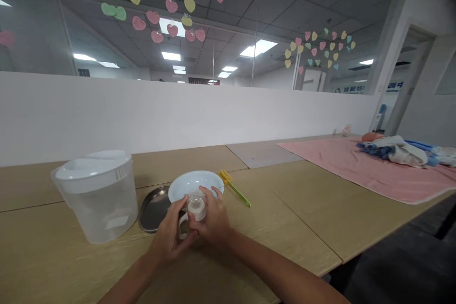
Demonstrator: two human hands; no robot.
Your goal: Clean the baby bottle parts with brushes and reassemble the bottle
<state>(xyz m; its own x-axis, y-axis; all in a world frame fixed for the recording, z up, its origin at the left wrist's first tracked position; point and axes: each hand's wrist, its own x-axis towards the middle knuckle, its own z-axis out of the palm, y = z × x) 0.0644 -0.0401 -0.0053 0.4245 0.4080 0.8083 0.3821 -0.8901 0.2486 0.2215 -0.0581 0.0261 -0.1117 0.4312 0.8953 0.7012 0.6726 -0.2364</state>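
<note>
Both forearms are reaching in from the bottom edge, meeting over the wooden table point(292, 228). Between them I am holding a small baby bottle point(194, 211) just above the tabletop, near its front edge. I am wrapping my left hand point(171, 235) around the bottle's lower part, fingers curled and closed on it, the thumb lying up along its side. I am cupping my right hand point(212, 221) over the upper part, fingers bent and pressed close around the cap and nipple, so the pale top is peeking out between thumb and forefinger. How much is inside the bottle I cannot tell.

Just behind my hands a pale blue bowl point(194, 183) is sitting, partly overlapping a dark round metal lid point(153, 209) to its left. Further left a clear plastic pitcher point(98, 194) with a white lid is standing upright. A yellow and green bottle brush point(235, 189) is lying just right of the bowl. Well apart, at the far right, a pink blanket point(356, 166) is spreading over the table with bundled cloths point(399, 149) on it.
</note>
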